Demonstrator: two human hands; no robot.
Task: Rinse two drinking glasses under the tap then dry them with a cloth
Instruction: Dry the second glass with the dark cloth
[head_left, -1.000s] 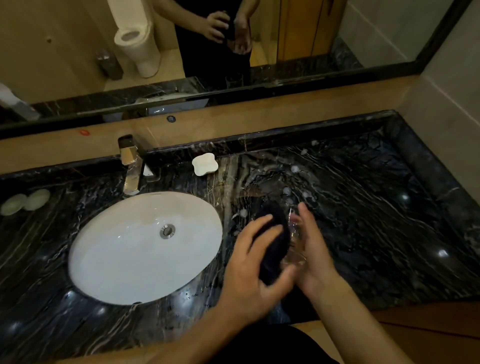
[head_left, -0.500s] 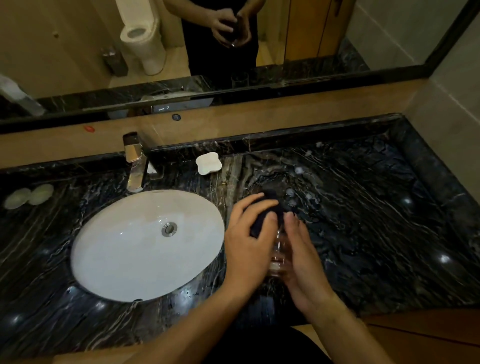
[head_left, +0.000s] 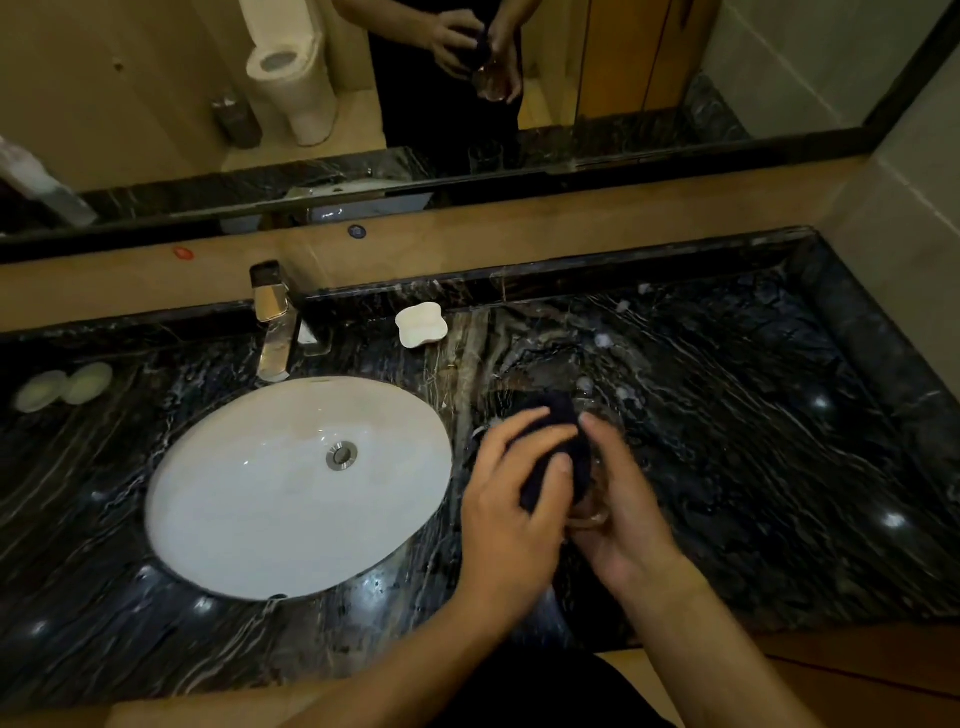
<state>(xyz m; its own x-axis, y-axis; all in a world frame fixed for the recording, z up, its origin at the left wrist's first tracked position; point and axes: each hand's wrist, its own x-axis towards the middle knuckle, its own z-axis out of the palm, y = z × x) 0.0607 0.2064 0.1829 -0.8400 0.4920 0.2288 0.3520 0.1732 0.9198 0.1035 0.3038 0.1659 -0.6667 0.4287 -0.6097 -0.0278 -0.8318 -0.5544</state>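
Both hands (head_left: 566, 499) hold glass (head_left: 589, 512) w/ dark cloth (head_left: 553, 441) stuffed inside.

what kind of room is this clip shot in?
Most likely a bathroom, perhaps a hotel's: a white oval basin with a chrome tap set in a dark marble counter, a wall mirror behind it, and a toilet reflected in that mirror.

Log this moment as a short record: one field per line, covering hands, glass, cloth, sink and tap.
left hand: grips the dark cloth
right hand: holds the glass
cloth: dark, bunched, pressed against the glass
glass: clear, mostly hidden between the hands, over the counter
sink: white oval basin, no standing water
tap: no water running
second glass: not identifiable on the counter
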